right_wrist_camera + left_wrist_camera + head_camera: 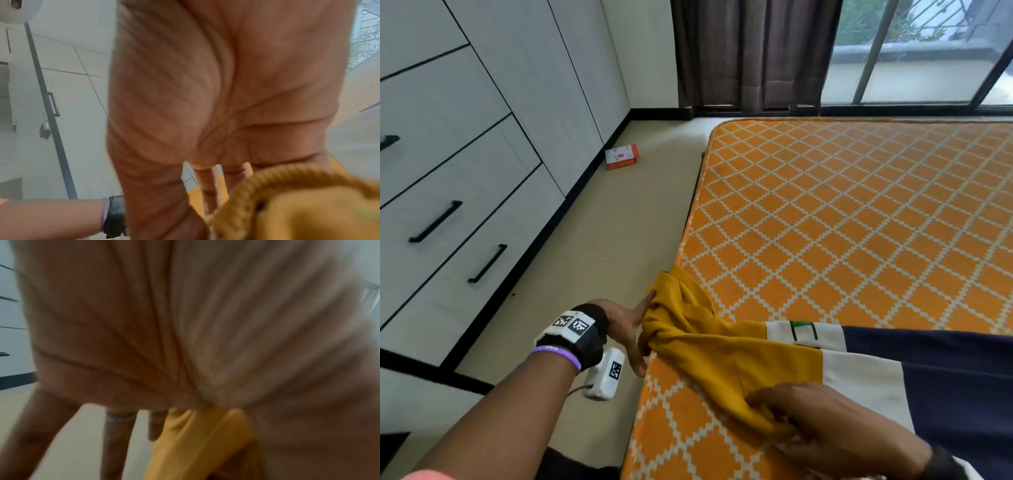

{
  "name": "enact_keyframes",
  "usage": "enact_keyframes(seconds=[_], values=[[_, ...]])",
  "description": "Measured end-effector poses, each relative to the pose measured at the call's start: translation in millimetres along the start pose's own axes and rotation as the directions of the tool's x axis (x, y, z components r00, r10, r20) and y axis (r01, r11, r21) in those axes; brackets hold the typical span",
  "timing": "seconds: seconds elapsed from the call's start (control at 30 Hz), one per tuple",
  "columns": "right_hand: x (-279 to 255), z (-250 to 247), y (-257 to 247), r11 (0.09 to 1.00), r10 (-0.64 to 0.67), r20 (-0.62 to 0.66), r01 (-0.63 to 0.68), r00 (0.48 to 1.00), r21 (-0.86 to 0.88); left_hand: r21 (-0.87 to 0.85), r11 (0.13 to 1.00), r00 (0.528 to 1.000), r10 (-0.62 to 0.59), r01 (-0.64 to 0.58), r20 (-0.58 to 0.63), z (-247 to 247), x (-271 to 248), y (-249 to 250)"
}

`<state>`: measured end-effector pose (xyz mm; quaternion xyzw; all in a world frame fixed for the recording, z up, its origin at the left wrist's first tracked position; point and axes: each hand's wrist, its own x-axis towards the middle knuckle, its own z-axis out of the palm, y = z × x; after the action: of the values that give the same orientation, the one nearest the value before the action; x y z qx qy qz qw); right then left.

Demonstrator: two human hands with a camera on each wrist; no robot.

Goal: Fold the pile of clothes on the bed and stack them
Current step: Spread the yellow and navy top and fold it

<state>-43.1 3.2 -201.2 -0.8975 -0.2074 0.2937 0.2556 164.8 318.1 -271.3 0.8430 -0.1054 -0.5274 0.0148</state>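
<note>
A mustard, white and navy garment lies across the lower right of the orange lattice-patterned bed. The left hand pinches its mustard end at the bed's edge; the right hand grips bunched mustard cloth. White drawers fill the upper left, a small orange box on the floor beside them.

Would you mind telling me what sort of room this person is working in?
Most likely a home bedroom. A bed with an orange lattice-patterned cover fills the right side, white drawers with black handles line the left wall, and a dark curtain hangs beside a barred window.
</note>
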Motion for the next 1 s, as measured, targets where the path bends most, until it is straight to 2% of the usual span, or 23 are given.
enact_keyframes(seconds=[0.07, 0.13, 0.17, 0.23, 0.27, 0.3, 0.33, 0.37, 0.43, 0.47, 0.53, 0.6, 0.67, 0.8, 0.93, 1.0], values=[[3.9, 3.9, -4.5, 0.999, 0.000, 0.025, 0.001, 1.000, -0.034, -0.096, 0.993, 0.997, 0.067, -0.071, -0.042, 16.5, -6.0, -2.9], [6.7, 6.9, -10.8, 0.998, 0.025, 0.049, -0.022, 0.998, -0.056, -0.216, 0.959, 0.958, 0.123, -0.181, -0.257, 24.3, -6.9, -10.9], [7.7, 8.6, -14.2, 0.998, 0.038, 0.065, -0.034, 0.997, -0.060, -0.247, 0.940, 0.917, 0.130, -0.235, -0.376, 22.7, -9.7, -15.0], [9.8, 14.7, -19.5, 0.994, 0.072, 0.069, -0.065, 0.995, -0.092, -0.219, 0.933, 0.800, 0.107, -0.286, -0.590, 14.7, -17.7, -25.7], [10.1, 17.4, -21.8, 0.991, 0.087, 0.064, -0.080, 0.994, -0.106, -0.200, 0.933, 0.747, 0.098, -0.299, -0.658, 10.9, -22.7, -30.5], [10.2, 19.4, -23.7, 0.989, 0.099, 0.055, -0.092, 0.994, -0.120, -0.212, 0.928, 0.723, 0.083, -0.308, -0.686, 6.8, -28.9, -35.5], [9.9, 21.1, -25.0, 0.986, 0.111, 0.042, -0.105, 0.993, -0.132, -0.252, 0.915, 0.739, 0.068, -0.313, -0.670, 5.4, -32.2, -41.0], [9.0, 22.2, -26.0, 0.983, 0.128, 0.034, -0.122, 0.991, -0.138, -0.298, 0.906, 0.794, 0.065, -0.302, -0.604, 7.1, -34.3, -44.2], [9.0, 23.6, -29.4, 0.981, 0.137, -0.001, -0.136, 0.991, -0.138, -0.314, 0.921, 0.914, 0.092, -0.229, -0.396, 19.4, -32.2, -43.2], [10.8, 24.5, -33.0, 0.980, 0.142, -0.048, -0.148, 0.989, -0.135, -0.278, 0.940, 0.942, 0.102, -0.197, -0.320, 26.0, -30.8, -36.9], [17.4, 26.3, -42.6, 0.973, 0.156, -0.184, -0.183, 0.970, -0.138, -0.211, 0.942, 0.937, 0.195, -0.261, -0.289, 37.5, -23.1, -21.8], [28.3, 28.9, -53.0, 0.975, 0.153, -0.292, -0.193, 0.944, -0.112, -0.178, 0.904, 0.872, 0.300, -0.390, -0.387, 41.9, -13.2, -9.3], [39.7, 34.7, -57.7, 0.986, 0.136, -0.320, -0.161, 0.937, -0.053, -0.162, 0.892, 0.816, 0.296, -0.422, -0.496, 39.6, -9.4, -1.0], [54.6, 51.2, -45.1, 0.982, 0.160, -0.305, -0.183, 0.939, -0.045, 0.084, 0.957, 0.680, 0.256, -0.276, -0.687, 32.4, -13.4, -5.2], [61.6, 64.1, -32.9, 0.978, 0.192, -0.299, -0.207, 0.935, -0.021, 0.018, 0.967, 0.564, 0.163, -0.254, -0.810, 8.5, -28.9, -31.5], [61.8, 67.7, -28.4, 0.978, 0.193, -0.301, -0.209, 0.934, -0.021, 0.019, 0.977, 0.524, 0.131, -0.214, -0.842, 0.7, -31.4, -41.5]])
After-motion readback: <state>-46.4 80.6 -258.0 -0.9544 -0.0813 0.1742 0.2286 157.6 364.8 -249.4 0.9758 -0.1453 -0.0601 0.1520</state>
